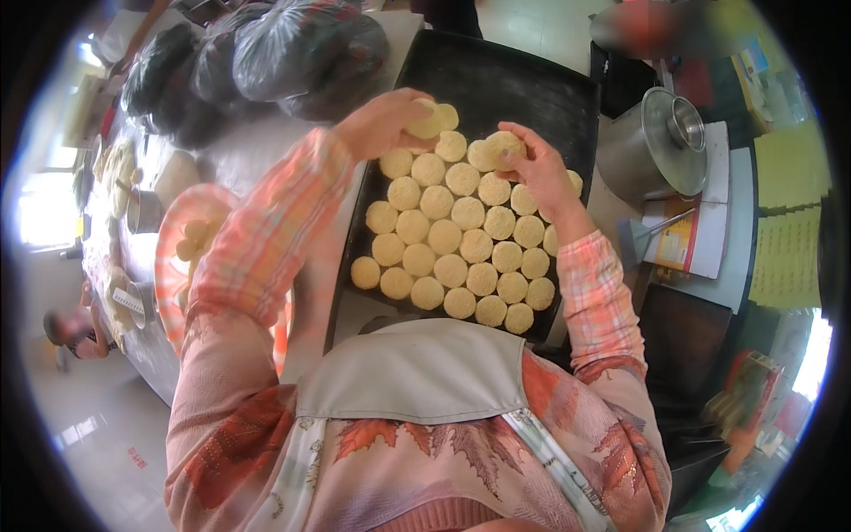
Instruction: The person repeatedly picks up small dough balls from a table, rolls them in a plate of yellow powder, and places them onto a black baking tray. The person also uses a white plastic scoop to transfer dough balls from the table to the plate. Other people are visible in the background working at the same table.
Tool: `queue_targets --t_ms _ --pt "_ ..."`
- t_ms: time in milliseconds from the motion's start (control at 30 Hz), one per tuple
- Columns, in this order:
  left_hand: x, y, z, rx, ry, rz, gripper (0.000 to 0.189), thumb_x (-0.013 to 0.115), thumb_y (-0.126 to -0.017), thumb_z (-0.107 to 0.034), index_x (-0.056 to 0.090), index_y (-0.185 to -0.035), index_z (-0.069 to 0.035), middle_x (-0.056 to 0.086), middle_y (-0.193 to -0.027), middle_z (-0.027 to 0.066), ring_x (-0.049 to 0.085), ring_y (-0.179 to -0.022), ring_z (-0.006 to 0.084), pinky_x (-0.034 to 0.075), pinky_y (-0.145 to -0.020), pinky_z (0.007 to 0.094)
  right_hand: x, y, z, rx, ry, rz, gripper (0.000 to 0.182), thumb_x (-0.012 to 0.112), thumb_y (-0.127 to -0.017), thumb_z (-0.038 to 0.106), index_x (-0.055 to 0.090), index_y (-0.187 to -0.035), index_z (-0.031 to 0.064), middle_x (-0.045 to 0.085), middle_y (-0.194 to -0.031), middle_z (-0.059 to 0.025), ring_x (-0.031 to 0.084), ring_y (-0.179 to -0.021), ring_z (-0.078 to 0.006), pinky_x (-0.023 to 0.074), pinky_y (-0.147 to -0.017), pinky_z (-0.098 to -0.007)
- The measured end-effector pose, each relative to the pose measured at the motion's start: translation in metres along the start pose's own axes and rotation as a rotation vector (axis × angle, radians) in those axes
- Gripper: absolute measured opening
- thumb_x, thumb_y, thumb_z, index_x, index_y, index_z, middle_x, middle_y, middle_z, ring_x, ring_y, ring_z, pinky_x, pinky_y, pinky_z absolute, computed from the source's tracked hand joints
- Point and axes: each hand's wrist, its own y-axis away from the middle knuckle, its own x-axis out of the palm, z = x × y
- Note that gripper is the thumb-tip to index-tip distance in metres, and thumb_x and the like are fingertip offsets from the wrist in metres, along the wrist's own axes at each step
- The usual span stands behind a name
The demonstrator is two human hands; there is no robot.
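Note:
A black baking tray [512,80] lies before me, its near part covered with rows of round, pale yellow dough pieces [444,237] with a crumbly-looking coating. Over the tray's left side my left hand [389,123] grips round dough pieces [425,121], at least two overlapping at its fingertips. My right hand [540,166] is over the right part of the rows, thumb and fingers closed on a dough piece [503,147]; another piece beside it touches or overlaps it. The far part of the tray shows bare black metal.
Dark plastic bags [292,56] stand at the far left. A pink-orange basin [176,219] holding dough pieces is by my left arm. To the right are a lidded metal pot [638,149], a scraper [641,236] and a cardboard box [708,233]. Another person [83,329] is at the far left edge.

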Motion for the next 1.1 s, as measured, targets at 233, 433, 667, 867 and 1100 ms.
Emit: queue_targets --t_ms 233,433,667,867,1100 --pt "0.026 -0.111 -0.014 -0.099 -0.654 0.208 0.042 0.069 -0.087 -0.016 0.062 -0.127 -0.003 0.067 -0.115 0.0096 0.065 -0.106 0.0199 0.055 -0.088 0.0343 -0.071 -0.076 -0.026 -0.004 0.574 -0.069 0.043 0.076 -0.088 0.01 0.061 -0.128 0.002 0.072 -0.102 -0.0112 0.069 -0.092 -0.0201 0.0544 -0.086 -0.0329" --pt "0.04 -0.151 -0.006 -0.109 -0.925 0.441 0.039 0.075 -0.081 -0.015 0.069 -0.119 -0.008 0.071 -0.101 0.008 0.066 -0.093 0.019 0.053 -0.085 0.0337 -0.082 -0.111 -0.031 0.041 0.617 0.121 0.038 0.075 -0.086 0.011 0.065 -0.121 0.0014 0.072 -0.108 -0.0143 0.069 -0.099 -0.024 0.0538 -0.091 -0.0346" --pt "0.038 -0.16 0.013 0.039 -1.028 0.364 0.038 0.078 -0.075 -0.014 0.072 -0.112 -0.006 0.072 -0.099 0.0125 0.069 -0.097 0.0273 0.054 -0.086 0.0381 -0.071 -0.117 -0.029 -0.119 1.044 0.099 0.033 0.074 -0.086 0.017 0.073 -0.118 0.0086 0.067 -0.113 -0.0152 0.065 -0.107 -0.0335 0.0526 -0.095 -0.0415" --pt "0.039 -0.158 0.021 0.091 -1.062 0.323 0.037 0.079 -0.077 -0.016 0.072 -0.111 -0.006 0.071 -0.102 0.0146 0.069 -0.099 0.0308 0.054 -0.086 0.0407 -0.072 -0.117 -0.035 -0.184 1.073 0.076 0.03 0.074 -0.087 0.017 0.075 -0.116 0.0105 0.067 -0.11 -0.0152 0.065 -0.107 -0.0343 0.0527 -0.094 -0.0426" --pt "0.044 -0.145 0.019 0.104 -1.099 0.287 0.038 0.073 -0.082 -0.016 0.07 -0.118 -0.006 0.072 -0.111 0.016 0.069 -0.106 0.0325 0.055 -0.092 0.0414 -0.069 -0.109 -0.036 -0.2 0.99 0.046 0.032 0.066 -0.091 0.012 0.072 -0.123 0.0086 0.073 -0.114 -0.016 0.069 -0.106 -0.0341 0.0551 -0.092 -0.041"
